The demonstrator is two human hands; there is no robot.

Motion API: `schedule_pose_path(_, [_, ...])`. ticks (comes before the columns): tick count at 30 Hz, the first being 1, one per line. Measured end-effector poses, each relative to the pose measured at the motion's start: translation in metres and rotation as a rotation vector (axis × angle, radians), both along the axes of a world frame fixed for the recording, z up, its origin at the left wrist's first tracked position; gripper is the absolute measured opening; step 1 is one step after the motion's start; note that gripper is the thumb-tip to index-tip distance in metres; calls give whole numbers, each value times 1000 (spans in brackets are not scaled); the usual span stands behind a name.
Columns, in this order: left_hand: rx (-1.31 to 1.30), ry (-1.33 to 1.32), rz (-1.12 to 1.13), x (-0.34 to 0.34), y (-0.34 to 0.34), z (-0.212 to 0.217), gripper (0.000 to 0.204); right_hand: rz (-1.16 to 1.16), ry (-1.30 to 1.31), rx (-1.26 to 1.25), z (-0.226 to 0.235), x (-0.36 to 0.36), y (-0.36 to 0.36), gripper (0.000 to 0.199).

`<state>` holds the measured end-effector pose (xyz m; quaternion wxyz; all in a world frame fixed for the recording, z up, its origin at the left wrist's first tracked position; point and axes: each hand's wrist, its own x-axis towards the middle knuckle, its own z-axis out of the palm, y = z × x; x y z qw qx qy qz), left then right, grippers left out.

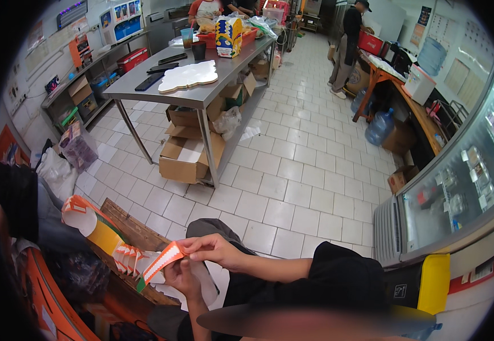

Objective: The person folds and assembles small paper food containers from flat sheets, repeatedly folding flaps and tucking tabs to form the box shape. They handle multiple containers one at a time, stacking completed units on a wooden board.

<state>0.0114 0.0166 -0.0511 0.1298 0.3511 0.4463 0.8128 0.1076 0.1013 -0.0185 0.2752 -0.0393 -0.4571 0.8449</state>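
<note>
A small orange-and-white carton (164,261) is held above the lap, its upper corner pinched by the fingertips of the right hand (218,250) and its lower side gripped by the left hand (183,278). The step in hand is judged to be the folding or shaping of that carton; whether a flap is being tucked cannot be told, as the inner side is partly hidden by the fingers. For the next move, a steady left hold and a light press of the right fingertips would seem to be called for. White sheets (219,277) are spread at the lap, and nested cartons (126,258) are lined up beside the hands on a wooden bench (139,226). Beyond, a tiled floor (292,170) is flanked by a glass-doored fridge (457,187) at the right. A steel table (127,85) is laid with white cut-out sheets (189,75), with cardboard boxes (187,162) stowed beneath. Farther off, a co-worker (346,51) is seen standing by a counter.
</note>
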Motion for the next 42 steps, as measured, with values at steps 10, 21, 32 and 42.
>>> schedule_pose_path(10, [-151,-96,-37,41,6,15,24,-494,-92,449,-23,-1,9,26])
schedule_pose_path(21, [-198,-342,-47,25,13,13,38,-672,-170,1493,-23,7,25,49])
schedule_pose_path(32, [-641,928,-84,-6,6,-52,17,40,-575,-383,-93,41,54,68])
schedule_pose_path(42, [-723,942,-279,26,0,-98,24,9,-913,-252,-155,68,30,13])
